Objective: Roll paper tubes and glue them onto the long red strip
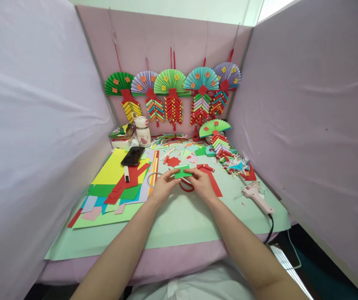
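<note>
Between both hands, just above the table, is a small piece of green paper (183, 172). My left hand (165, 182) pinches its left edge, and my right hand (200, 180) pinches its right edge. Beneath the paper lies a red loop (186, 187), apparently a scissor handle, partly hidden by the hands. A silvery ring (152, 179) rests by my left wrist. Close to the right hand are a red paper strip (212, 183) and some small red paper rolls (205, 167). A red paper scrap (174, 161) lies just beyond the left hand.
Coloured paper sheets (104, 166) and a black phone (133, 156) lie at the left. A glue gun (257, 196) with a black cord sits at the right. Paper fan ornaments (170, 81) hang on the back wall. A white jug (142, 131) stands at the back beside scraps.
</note>
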The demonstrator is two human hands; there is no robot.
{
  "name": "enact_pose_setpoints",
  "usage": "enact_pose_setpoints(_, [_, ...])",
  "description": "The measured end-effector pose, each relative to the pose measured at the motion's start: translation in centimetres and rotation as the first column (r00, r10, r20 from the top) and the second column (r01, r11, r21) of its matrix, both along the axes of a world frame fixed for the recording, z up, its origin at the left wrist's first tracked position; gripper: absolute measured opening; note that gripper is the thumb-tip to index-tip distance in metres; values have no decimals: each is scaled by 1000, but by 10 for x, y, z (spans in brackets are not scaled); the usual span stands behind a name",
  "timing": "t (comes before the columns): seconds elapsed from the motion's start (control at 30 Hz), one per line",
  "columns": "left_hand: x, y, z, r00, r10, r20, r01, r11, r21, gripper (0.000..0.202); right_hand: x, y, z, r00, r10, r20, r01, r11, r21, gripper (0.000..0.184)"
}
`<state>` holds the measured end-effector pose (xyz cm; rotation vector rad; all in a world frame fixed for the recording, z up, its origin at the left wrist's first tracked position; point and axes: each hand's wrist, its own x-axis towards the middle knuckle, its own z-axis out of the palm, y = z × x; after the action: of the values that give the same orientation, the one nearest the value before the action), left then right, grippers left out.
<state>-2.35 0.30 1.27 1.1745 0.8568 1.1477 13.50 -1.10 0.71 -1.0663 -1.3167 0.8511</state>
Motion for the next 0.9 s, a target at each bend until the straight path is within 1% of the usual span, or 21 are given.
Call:
enact_pose_setpoints(0.07, [0, 1, -1, 997, 48, -53, -47, 998, 29, 37, -1, -1, 1, 999, 46, -21, -46, 999, -25, 23])
enact_pose_setpoints(0.13, [-2, 2, -1, 992, 91, -84, -87, 995, 48, 32, -2, -1, 2, 993, 86, -76, -90, 994, -61, 26])
enact_pose_setpoints(0.23, [-4, 2, 1, 984, 131, -120, -123, 990, 70, 30, -2, -1, 2, 975, 122, -184, -139, 987, -83, 30])
enact_pose_setpoints(0.3, [-4, 2, 1, 982, 144, -119, -135, 988, 80, 29, -2, -1, 1, 963, 133, -235, -157, 984, -88, 28])
enact_pose_setpoints(0.43, [-2, 0, -1, 987, 142, -70, -136, 987, 87, 27, -5, -1, -2, 935, 125, -332, -165, 982, -96, 23])
enact_pose_setpoints(0.57, [2, -3, 0, 985, 171, 16, -171, 980, 103, 28, -9, -2, -4, 910, 122, -397, -156, 986, -55, 24])
enact_pose_setpoints(0.6, [3, -4, 1, 984, 173, 52, -178, 978, 108, 32, -10, -3, -3, 905, 125, -407, -155, 987, -42, 26])
enact_pose_setpoints(0.67, [4, -6, 3, 981, 151, 118, -165, 979, 116, 48, -10, -3, -3, 897, 129, -423, -154, 988, -27, 33])
enact_pose_setpoints(0.73, [4, -8, 5, 981, 118, 157, -137, 983, 119, 63, -10, -2, -2, 893, 136, -430, -166, 986, -33, 42])
enact_pose_setpoints(0.77, [5, -8, 5, 981, 101, 164, -121, 986, 116, 66, -10, -2, -2, 891, 140, -432, -175, 984, -43, 45])
enact_pose_setpoints(0.83, [4, -7, 3, 982, 82, 172, -100, 990, 98, 62, -10, -1, -3, 886, 150, -438, -198, 978, -67, 47])
enact_pose_setpoints(0.9, [4, -6, 0, 982, 79, 174, -92, 993, 67, 50, -9, -1, -3, 878, 163, -451, -222, 972, -80, 39])
